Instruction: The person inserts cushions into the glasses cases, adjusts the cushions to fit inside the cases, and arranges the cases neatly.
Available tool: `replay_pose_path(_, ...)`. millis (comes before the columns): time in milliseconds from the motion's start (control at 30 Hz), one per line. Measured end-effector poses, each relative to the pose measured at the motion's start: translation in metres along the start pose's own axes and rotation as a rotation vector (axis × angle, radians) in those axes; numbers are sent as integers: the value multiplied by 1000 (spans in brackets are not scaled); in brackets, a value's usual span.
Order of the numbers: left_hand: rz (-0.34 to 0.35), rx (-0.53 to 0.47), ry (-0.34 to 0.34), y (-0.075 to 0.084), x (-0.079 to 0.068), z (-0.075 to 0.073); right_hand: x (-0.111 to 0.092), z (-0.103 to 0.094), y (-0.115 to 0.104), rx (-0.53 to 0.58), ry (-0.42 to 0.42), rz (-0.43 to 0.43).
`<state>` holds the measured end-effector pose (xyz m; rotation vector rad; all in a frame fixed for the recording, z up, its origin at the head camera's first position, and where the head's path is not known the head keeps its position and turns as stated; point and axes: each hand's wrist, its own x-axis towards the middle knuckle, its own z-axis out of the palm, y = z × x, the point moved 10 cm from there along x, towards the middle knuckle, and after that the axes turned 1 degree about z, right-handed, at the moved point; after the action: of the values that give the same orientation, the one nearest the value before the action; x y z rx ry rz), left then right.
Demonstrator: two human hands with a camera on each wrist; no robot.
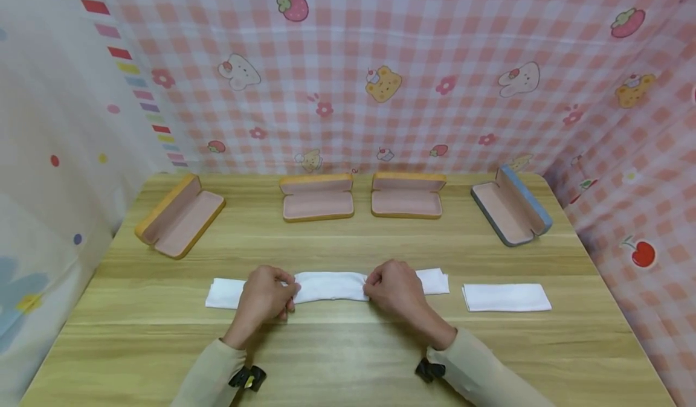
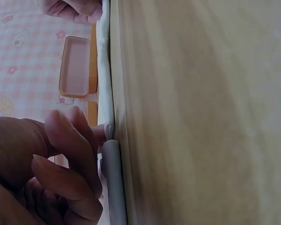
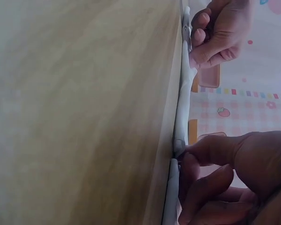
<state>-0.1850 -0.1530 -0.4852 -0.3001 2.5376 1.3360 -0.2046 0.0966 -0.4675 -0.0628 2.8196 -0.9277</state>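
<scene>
Sleeved forearms nearest, my left hand [image 1: 263, 292] and right hand [image 1: 396, 287] each pinch an end of the middle white cloth [image 1: 330, 286] over the wooden table [image 1: 337, 352], folded white cloths [image 1: 507, 297] to either side, four open cases [image 1: 318, 205] beyond, checked curtain [image 1: 337, 51] behind.

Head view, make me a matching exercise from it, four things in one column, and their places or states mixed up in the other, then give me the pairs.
Column one
1. left hand
2. blue case
3. far-right cloth
4. right hand

Column two
A. stands open near the back of the table
B. pinches the right end of the middle cloth
C. lies folded, with no hand on it
D. pinches the left end of the middle cloth

Pairs: 1-D, 2-A, 3-C, 4-B
</scene>
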Motion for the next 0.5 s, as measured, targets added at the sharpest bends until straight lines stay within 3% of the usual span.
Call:
replay_pose_path(200,4,71,-9,2,2,1,3,7,-3,-31,-48,-53)
replay_pose_path(367,77,213,34,9,5,-2,5,8,-4,-34,-74,-93)
replay_pose_path(500,123,248,40,12,5,-3,4,6,-4,-30,-78,-108)
